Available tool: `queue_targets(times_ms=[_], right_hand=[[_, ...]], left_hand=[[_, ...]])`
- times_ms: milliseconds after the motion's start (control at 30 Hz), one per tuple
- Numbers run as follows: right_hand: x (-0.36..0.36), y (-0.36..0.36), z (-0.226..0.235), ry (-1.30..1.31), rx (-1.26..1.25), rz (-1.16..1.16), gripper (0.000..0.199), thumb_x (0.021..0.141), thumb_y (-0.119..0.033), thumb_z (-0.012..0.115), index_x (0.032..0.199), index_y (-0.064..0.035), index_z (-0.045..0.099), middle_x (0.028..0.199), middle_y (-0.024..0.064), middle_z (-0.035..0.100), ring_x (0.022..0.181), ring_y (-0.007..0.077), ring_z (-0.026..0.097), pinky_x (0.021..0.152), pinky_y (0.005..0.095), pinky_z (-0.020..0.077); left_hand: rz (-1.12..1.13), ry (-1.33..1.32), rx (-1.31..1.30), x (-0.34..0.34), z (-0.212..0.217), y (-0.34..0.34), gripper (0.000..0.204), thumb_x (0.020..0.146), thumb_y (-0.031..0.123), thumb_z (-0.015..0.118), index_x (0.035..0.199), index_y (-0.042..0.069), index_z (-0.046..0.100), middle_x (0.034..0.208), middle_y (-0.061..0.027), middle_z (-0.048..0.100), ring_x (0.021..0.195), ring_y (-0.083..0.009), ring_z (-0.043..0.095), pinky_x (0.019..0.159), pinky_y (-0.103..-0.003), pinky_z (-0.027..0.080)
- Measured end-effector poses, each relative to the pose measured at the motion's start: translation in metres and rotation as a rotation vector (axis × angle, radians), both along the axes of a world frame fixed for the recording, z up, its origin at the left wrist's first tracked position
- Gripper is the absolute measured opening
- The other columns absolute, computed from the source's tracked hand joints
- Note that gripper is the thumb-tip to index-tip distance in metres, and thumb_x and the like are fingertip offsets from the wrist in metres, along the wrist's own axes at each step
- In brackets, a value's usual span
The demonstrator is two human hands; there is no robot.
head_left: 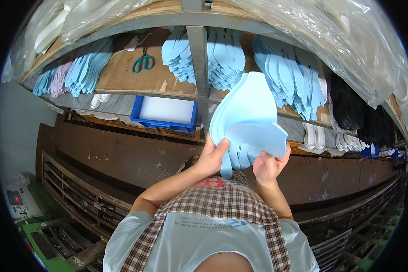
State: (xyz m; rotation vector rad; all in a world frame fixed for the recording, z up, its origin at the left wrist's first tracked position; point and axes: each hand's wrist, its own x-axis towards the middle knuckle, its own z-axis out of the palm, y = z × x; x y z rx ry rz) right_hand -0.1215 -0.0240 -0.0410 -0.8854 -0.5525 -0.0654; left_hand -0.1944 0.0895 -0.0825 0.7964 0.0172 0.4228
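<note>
In front of my chest I hold a small stack of light blue shoe-upper pieces [231,104], thin and flexible, with rounded ends and small cut-outs near the bottom. My left hand [211,156] is closed on the stack's left edge, thumb on top. Between the thumb and fingers of my right hand [272,167] is the lower right part of the stack, where the top piece folds over toward me. A narrow strap-like end hangs down between the hands. How many pieces the stack has cannot be made out.
Ahead is a metal-framed shelf [197,59] with more light blue piles [288,75], a lilac pile [60,78] and teal-handled scissors [143,61]. Below are a blue bin [163,112] and white soles [313,136]. Clear plastic bags [322,41] drape above; slatted racks [81,190] stand below left.
</note>
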Motion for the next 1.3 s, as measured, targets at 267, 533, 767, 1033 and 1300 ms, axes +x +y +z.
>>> queue_targets(times_ms=[267,533,767,1033,1300], right_hand=[[0.001,-0.002,-0.001,-0.262,-0.054,0.004,0.019,0.073,0.006,0.055,0.079,-0.006,0.041,0.113,0.0213,0.055,0.114,0.0314,0.047,0.096,0.0429,0.036],[0.007,0.001,0.0,-0.459,-0.107,0.034,0.023,0.08,-0.001,0.062,0.073,-0.0058,0.04,0.103,0.0129,0.062,0.122,0.0411,0.039,0.098,0.0552,0.034],[0.008,0.0,0.001,-0.517,-0.131,0.001,0.024,0.078,0.0,0.064,0.072,-0.0054,0.041,0.108,0.0129,0.061,0.126,0.0397,0.034,0.101,0.057,0.0303],[0.006,0.001,-0.005,-0.636,-0.122,-0.02,0.02,0.078,-0.003,0.064,0.075,-0.0048,0.045,0.109,0.013,0.061,0.127,0.0385,0.032,0.101,0.0566,0.0298],[0.007,0.0,-0.009,-0.623,-0.163,-0.033,0.02,0.078,-0.004,0.065,0.074,-0.0053,0.045,0.1,0.0134,0.064,0.122,0.0359,0.039,0.101,0.0542,0.0302]], left_hand=[[-0.012,0.007,0.002,0.001,0.002,0.002,0.054,0.092,0.024,0.051,0.134,0.009,0.02,0.13,-0.0085,0.036,0.117,-0.0176,0.04,0.096,-0.036,0.039],[-0.058,0.012,0.041,0.002,0.004,0.009,0.051,0.094,0.019,0.046,0.136,0.013,0.019,0.131,-0.0075,0.036,0.118,-0.0187,0.041,0.097,-0.037,0.039],[-0.096,0.089,-0.108,0.001,-0.002,0.01,0.05,0.094,0.019,0.045,0.136,0.014,0.018,0.131,-0.0069,0.036,0.118,-0.0167,0.041,0.096,-0.036,0.04],[-0.079,0.089,-0.016,0.012,-0.024,0.009,0.047,0.094,0.015,0.047,0.134,0.015,0.022,0.123,-0.0065,0.043,0.104,-0.0142,0.051,0.084,-0.03,0.049],[-0.002,0.097,0.101,0.012,-0.023,0.008,0.049,0.092,0.014,0.05,0.133,0.01,0.024,0.122,-0.0072,0.045,0.103,-0.0136,0.052,0.084,-0.028,0.048]])
